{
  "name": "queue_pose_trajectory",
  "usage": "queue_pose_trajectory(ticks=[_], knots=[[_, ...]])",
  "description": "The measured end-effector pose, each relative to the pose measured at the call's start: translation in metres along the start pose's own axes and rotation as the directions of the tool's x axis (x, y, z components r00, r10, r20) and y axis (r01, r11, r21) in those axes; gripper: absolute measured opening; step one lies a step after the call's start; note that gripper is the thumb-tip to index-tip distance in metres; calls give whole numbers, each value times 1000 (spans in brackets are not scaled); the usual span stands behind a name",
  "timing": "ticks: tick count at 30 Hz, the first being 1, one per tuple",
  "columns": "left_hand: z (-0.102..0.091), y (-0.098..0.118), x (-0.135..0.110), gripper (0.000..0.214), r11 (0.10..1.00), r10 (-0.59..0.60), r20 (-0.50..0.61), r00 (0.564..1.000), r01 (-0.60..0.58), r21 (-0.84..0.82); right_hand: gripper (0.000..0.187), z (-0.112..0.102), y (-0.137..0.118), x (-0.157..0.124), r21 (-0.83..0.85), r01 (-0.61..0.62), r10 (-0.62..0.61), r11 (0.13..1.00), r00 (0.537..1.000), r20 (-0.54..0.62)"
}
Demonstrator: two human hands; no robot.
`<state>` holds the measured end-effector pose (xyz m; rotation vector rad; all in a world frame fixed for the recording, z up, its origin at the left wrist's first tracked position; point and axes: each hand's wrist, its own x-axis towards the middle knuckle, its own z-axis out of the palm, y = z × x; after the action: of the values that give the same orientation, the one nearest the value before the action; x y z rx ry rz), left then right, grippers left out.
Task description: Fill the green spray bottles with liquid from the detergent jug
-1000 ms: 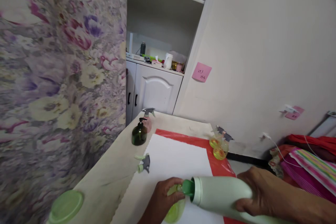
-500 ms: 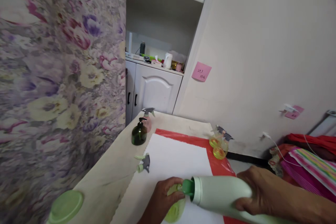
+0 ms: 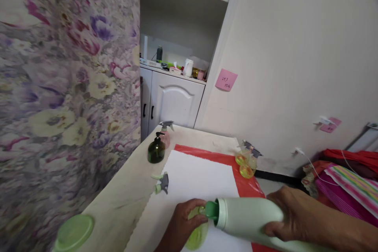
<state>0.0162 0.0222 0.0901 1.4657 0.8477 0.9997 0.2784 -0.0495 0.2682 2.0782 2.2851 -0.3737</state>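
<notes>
My left hand (image 3: 189,220) is closed around the neck of a clear spray bottle (image 3: 197,238) with yellow-green liquid in it. My right hand (image 3: 283,214) grips a large pale green bottle (image 3: 251,216), tipped on its side with its mouth toward the left. Its green spout (image 3: 210,210) meets the small bottle's opening. On the edge of the white sheet (image 3: 203,177) lies a loose grey and green spray head (image 3: 162,184). A round green cap (image 3: 74,231) is at the lower left of the table.
A dark green pump bottle (image 3: 156,149) and a pink spray bottle (image 3: 165,136) stand at the table's far left. Two spray bottles with yellow liquid (image 3: 247,167) are at the far right, on red plastic (image 3: 203,156). A flowered curtain (image 3: 71,86) hangs at left.
</notes>
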Motion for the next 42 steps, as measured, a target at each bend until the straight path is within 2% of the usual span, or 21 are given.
queue_pose_trajectory(ticks=[3,16,25,30,42], knots=[[0,-1,0,22,1000,3,-1,1000,-3,1,26,0,1,-1,-19,-10,11,1000,999,44],[0,1,0,21,998,40,19,999,-40,39,28,0,5,1,-76,-7,10,997,999,38],[1,2,-1,21,997,22,8,1000,-22,69,24,-9,-7,-3,-19,-30,32,999,997,74],[0,-1,0,20,998,57,27,998,-58,24,25,-9,-6,-2,-8,-20,21,1000,998,63],[0,-1,-1,19,997,54,25,998,-56,62,24,-11,-9,-2,-9,-24,24,1000,997,72]])
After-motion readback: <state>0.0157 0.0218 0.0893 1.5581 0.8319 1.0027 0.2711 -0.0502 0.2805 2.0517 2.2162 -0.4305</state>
